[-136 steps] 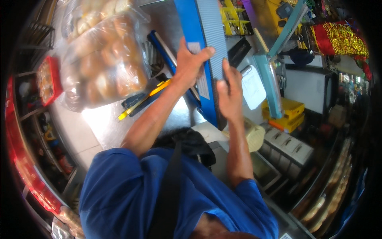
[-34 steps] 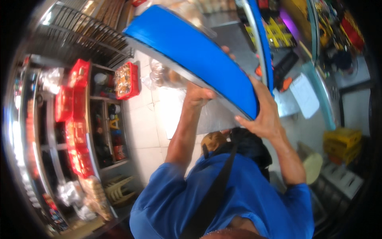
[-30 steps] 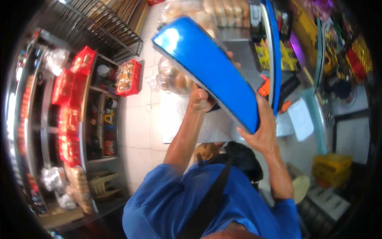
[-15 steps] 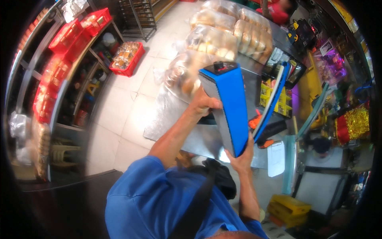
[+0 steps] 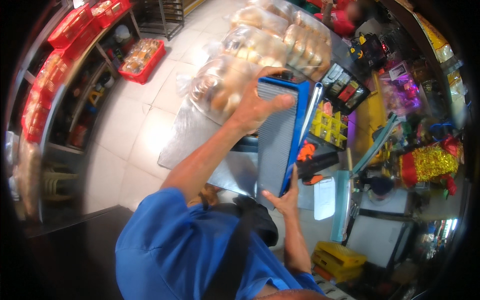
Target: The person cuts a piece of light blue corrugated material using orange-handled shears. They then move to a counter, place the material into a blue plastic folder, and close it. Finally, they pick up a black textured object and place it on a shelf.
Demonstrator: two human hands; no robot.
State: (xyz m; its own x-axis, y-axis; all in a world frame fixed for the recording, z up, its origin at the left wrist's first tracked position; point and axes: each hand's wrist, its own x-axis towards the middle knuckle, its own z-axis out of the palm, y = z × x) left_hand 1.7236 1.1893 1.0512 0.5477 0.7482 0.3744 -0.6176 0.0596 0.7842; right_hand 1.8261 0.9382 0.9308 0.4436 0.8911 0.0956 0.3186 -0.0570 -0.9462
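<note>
Between my hands, above the metal table (image 5: 177,140), is a long blue and grey impulse sealer (image 5: 280,135), its ridged grey side facing up. A black knob shows at its far end, and a slim blue and white arm (image 5: 311,107) runs along its right side. My left hand (image 5: 255,107) grips the upper left part, thumb across the ridges, other fingers partly hidden. My right hand (image 5: 285,197) holds the near lower end, thumb on one side and fingers on the other. Bagged bread rolls (image 5: 217,87) lie just beyond my left hand.
More bagged loaves (image 5: 307,47) cover the table's far part. Right of the sealer are a yellow divided tray (image 5: 330,125), orange-handled scissors (image 5: 305,151) and a white paper pad (image 5: 324,197). Red crates (image 5: 142,61) stand on the floor and left shelf. Another person (image 5: 342,20) is at the far end.
The sealer has turned in my hands, so its ridged grey side shows instead of the broad blue face. Its slim arm now lies closer to the body. My view has shifted right.
</note>
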